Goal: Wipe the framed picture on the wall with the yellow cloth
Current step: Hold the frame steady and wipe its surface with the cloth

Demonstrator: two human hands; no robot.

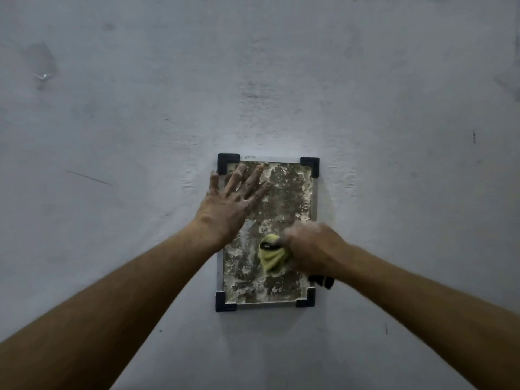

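The framed picture (287, 198) hangs on the wall, upright, with a mottled grey and white face, a pale rim and black corner pieces. My left hand (230, 204) lies flat on its upper left part, fingers spread. Lower down, my right hand (312, 249) is closed around the bunched yellow cloth (271, 257) and presses it against the lower middle of the picture. The right hand is blurred. Something black (322, 280) shows under that hand; I cannot tell what it is.
A bare grey plastered wall (394, 108) surrounds the frame, with scuffs and small dark marks. A shiny patch (43, 76) sits at the upper left.
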